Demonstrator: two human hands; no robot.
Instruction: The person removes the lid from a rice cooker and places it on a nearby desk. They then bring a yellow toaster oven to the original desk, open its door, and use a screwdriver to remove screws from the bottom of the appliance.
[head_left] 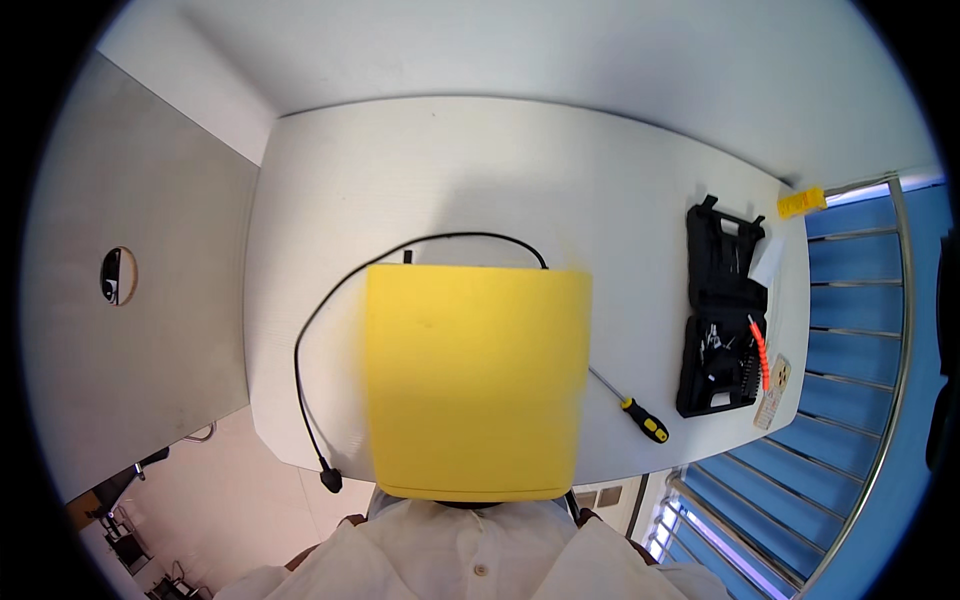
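A large yellow panel, apparently the top of a boxy device, takes up the middle of the white table. It reaches past the front edge, close to my chest, and its side edges look blurred. Neither of my hands can be seen. Only small bits of my arms show beside my white shirt, low on both sides of the panel, so what my hands touch is hidden. A black power cord loops from behind the panel to the left, ending in a plug at the front edge. To the right lies a black-and-yellow screwdriver, its shaft pointing toward the panel.
An open black tool case holds small bits, with an orange flexible shaft lying across it. Behind it is a yellow object. A metal railing borders the right side; a grey table with a round hole adjoins the left.
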